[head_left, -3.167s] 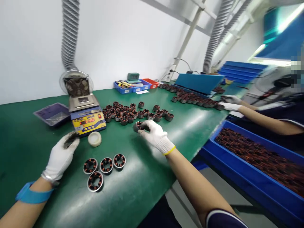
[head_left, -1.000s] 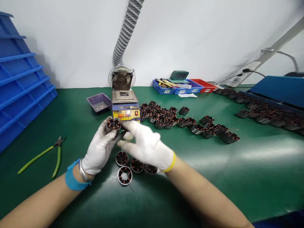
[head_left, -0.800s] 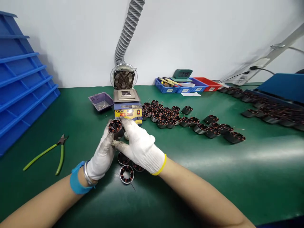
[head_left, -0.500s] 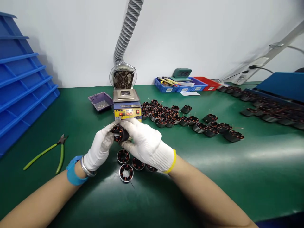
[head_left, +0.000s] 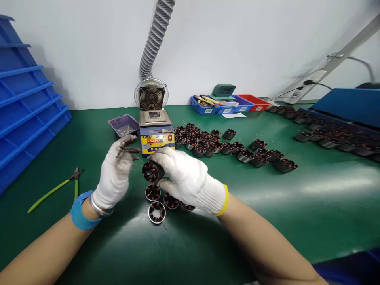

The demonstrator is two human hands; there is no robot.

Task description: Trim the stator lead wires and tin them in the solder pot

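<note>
Gripping a wound stator (head_left: pixel 152 171), the gloved right hand (head_left: pixel 190 180) has thumb and fingers closed around its dark barrel, open end turned toward the left hand, held just above the green mat (head_left: pixel 297 206). The left hand (head_left: pixel 114 174) is off the stator, just beside it, fingers loosely curled with the fingertips pinched together near thin wires; I cannot tell whether it actually has hold of one.

Below the held stator, four more stators (head_left: pixel 156 211) stand in a tight cluster, partly under the right wrist. Just behind the hands sits the solder pot (head_left: pixel 156 136) with its fan, close enough that room ahead is tight. A purple tray (head_left: pixel 124 125) lies beside the pot on the left. Right of the pot, a crowd of stators (head_left: pixel 225 146) trails off across the mat.

Open mat lies to the left, out to the green-handled cutters (head_left: pixel 56 190) and the stacked blue bins (head_left: pixel 26 99) at the edge. On the right, a broad bare stretch runs to the near table edge. Small parts bins (head_left: pixel 225 105) line the back wall.
</note>
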